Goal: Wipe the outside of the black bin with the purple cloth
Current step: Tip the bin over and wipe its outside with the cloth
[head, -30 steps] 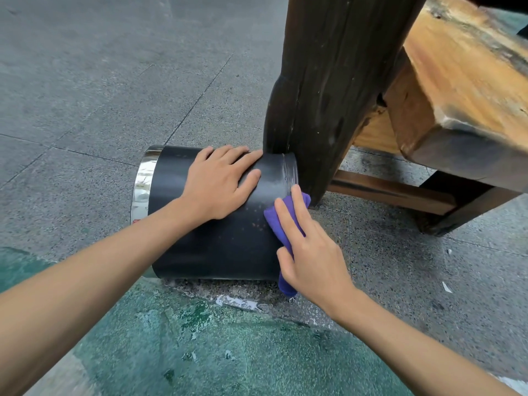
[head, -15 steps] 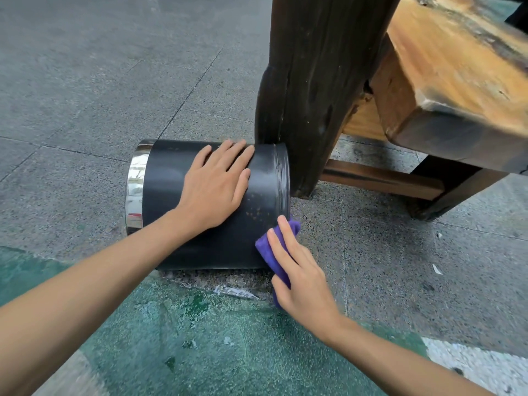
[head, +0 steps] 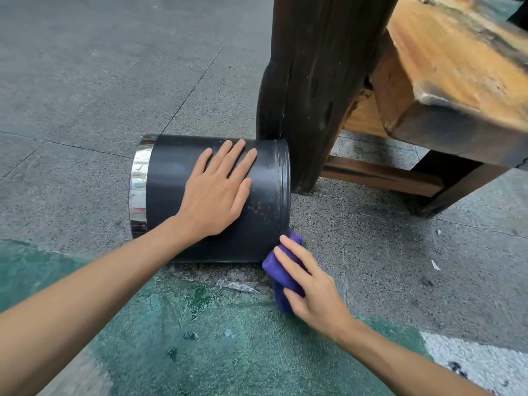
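Note:
The black bin [head: 168,178] lies on its side on the stone floor, its shiny metal rim [head: 138,190] pointing left and its base end to the right. My left hand [head: 217,190] rests flat on top of the bin's side with fingers spread. My right hand [head: 311,287] presses the bunched purple cloth [head: 278,270] against the lower right edge of the bin, at its base end near the floor. Part of the cloth is hidden under my fingers.
A thick dark wooden post [head: 317,81] stands right behind the bin's base end, touching or nearly touching it. A heavy wooden bench [head: 457,81] with a low crossbar [head: 380,174] extends to the right. Green painted floor [head: 200,338] lies in front; grey paving spreads to the left.
My right hand has slid the purple cloth down the bin's base end, from near the top edge to its lower corner by the floor. The left hand stays on the bin.

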